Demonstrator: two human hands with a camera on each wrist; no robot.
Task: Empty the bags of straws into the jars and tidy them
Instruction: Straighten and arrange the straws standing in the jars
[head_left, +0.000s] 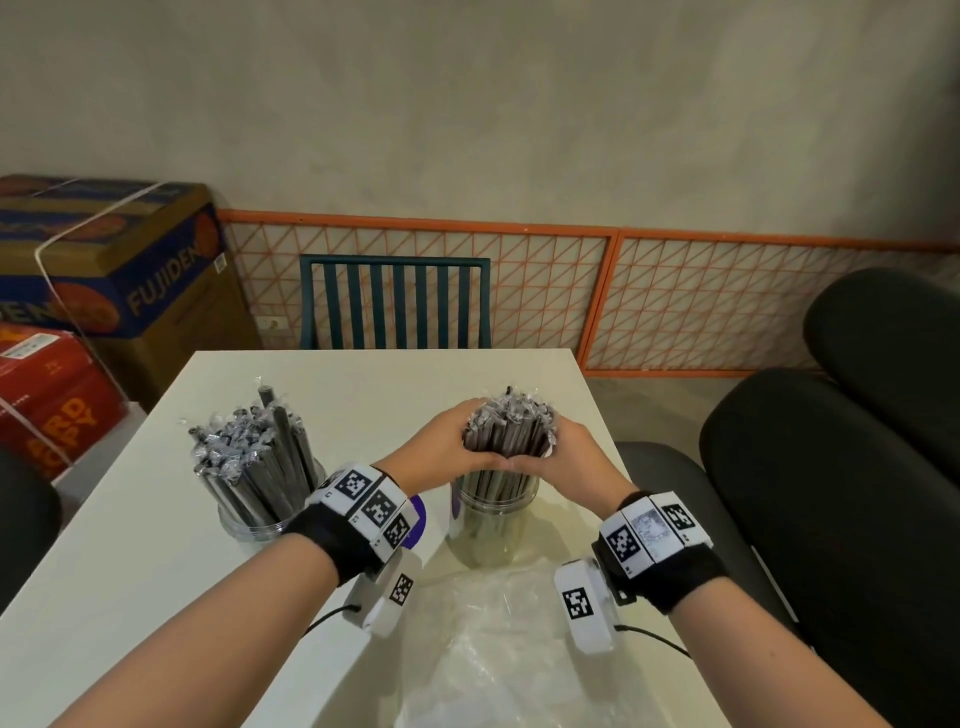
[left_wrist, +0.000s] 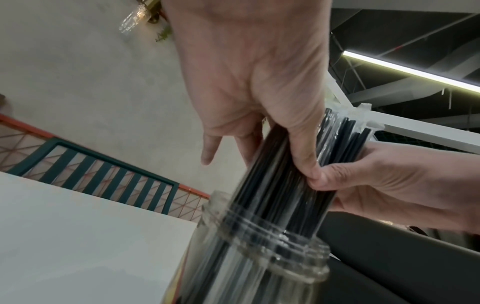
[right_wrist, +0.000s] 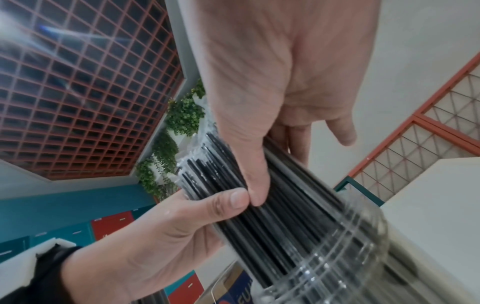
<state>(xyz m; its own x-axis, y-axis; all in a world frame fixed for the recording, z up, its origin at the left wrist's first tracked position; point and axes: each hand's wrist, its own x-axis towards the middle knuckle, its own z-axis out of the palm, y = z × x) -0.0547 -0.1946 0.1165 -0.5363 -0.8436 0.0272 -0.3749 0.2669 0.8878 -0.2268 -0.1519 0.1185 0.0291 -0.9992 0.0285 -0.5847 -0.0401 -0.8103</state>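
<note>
Two clear jars stand on the white table (head_left: 156, 597). The left jar (head_left: 254, 525) is full of black wrapped straws (head_left: 254, 457) that fan out loosely. In the right jar (head_left: 493, 525) stands a tight bundle of straws (head_left: 506, 431). My left hand (head_left: 457, 441) and right hand (head_left: 563, 447) wrap round this bundle just above the rim, thumbs meeting in front. The left wrist view shows the left hand (left_wrist: 259, 92) curled on the bundle (left_wrist: 272, 185), whose lower ends are inside the jar (left_wrist: 259, 257). In the right wrist view the right hand (right_wrist: 272, 82) grips the same bundle (right_wrist: 285, 216).
An empty clear plastic bag (head_left: 493, 649) lies crumpled at the table's near edge, between my forearms. A purple-edged object (head_left: 418, 519) is partly hidden behind my left wrist. A teal chair (head_left: 395, 306) stands at the far side, black chairs (head_left: 831, 493) to the right, cardboard boxes (head_left: 119, 270) to the left.
</note>
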